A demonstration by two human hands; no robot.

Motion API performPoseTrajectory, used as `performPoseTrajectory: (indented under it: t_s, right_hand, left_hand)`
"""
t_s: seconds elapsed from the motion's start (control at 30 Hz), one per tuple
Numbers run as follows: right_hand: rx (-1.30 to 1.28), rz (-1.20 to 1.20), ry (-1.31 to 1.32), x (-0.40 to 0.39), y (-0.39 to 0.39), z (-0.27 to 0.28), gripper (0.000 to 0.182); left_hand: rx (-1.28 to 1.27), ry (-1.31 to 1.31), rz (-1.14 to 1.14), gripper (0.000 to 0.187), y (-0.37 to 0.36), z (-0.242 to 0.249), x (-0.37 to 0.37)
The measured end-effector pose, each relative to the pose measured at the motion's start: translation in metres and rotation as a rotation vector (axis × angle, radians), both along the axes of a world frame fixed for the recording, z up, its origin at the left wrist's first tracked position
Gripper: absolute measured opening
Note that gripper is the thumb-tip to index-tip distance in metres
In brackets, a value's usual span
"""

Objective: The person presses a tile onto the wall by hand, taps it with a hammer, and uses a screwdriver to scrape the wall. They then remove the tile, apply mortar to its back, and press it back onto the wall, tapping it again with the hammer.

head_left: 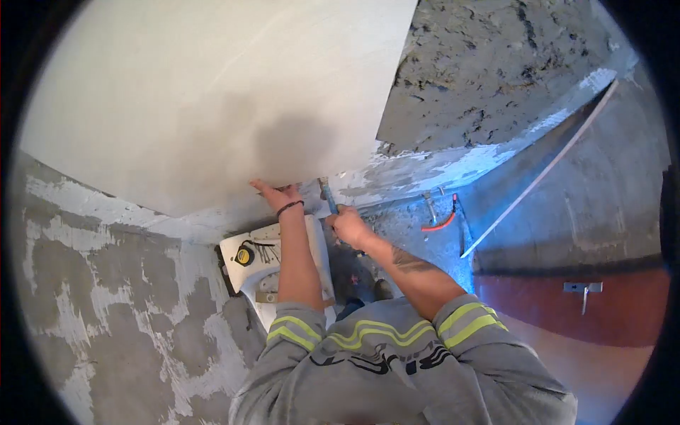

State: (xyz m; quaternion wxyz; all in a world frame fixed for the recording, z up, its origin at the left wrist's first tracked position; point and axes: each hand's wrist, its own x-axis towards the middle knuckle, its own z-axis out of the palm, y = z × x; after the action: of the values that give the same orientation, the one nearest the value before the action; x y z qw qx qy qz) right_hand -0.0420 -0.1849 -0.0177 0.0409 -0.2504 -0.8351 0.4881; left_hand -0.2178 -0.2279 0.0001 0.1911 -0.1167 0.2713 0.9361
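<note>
My left hand, with a dark bracelet at the wrist, is at the lower edge of a large pale tile panel on the wall, its fingers spread. Just right of it, my right hand is closed around a blue-handled tool. The tool's narrow, worn end points up at the panel's bottom edge; its exact kind I cannot tell. Below my left forearm stands a white plastic stool. On it lie a yellow and black tape measure and several small dark metal pieces.
Rough grey mortar covers the wall right of the panel. On the floor lie a hammer and a red-framed hacksaw. A long thin strip leans at the right, near a reddish door with a metal handle.
</note>
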Motion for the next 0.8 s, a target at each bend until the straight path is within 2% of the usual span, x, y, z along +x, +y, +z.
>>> performPoseTrajectory:
  t_s: [0.13,0.23,0.33,0.4,0.53,0.6,0.63,0.7,0.73,0.8]
  right_hand:
    - [0.036,0.020,0.013,0.002,0.002,-0.008,0.015]
    - [-0.033,-0.034,0.038,0.003,0.000,0.001,0.014]
    - [0.083,0.035,-0.054,0.006,0.000,0.007,0.013]
    - [-0.053,-0.009,0.146,0.007,-0.001,0.001,0.020]
    - [-0.020,-0.034,0.159,0.010,-0.004,-0.008,0.019]
    - [0.295,-0.045,0.297,0.009,-0.003,-0.003,0.020]
    - [0.297,-0.040,0.298,0.008,-0.001,-0.017,0.020]
    - [0.090,0.029,0.368,0.005,0.004,-0.040,0.017]
    - [0.085,0.031,0.372,0.004,-0.001,-0.020,0.017]
    - [-0.112,0.016,-0.042,-0.002,0.006,0.030,0.011]
  left_hand:
    - [0.020,-0.023,0.034,0.073,0.000,0.007,0.005]
    - [0.007,-0.024,0.045,0.076,0.002,0.017,0.010]
    - [-0.023,-0.046,0.072,0.078,0.003,0.023,0.013]
    - [-0.037,-0.062,0.076,0.079,0.002,0.022,0.012]
    - [-0.059,-0.023,0.040,0.078,-0.002,0.022,0.016]
    - [-0.070,-0.028,0.035,0.078,0.001,0.027,0.015]
    - [-0.053,-0.006,0.035,0.077,0.000,0.027,0.016]
    - [-0.027,0.017,0.055,0.076,-0.001,0.022,0.011]
    - [0.003,0.012,0.045,0.076,-0.002,0.009,0.005]
    - [0.050,0.013,0.042,0.075,0.003,0.006,0.000]
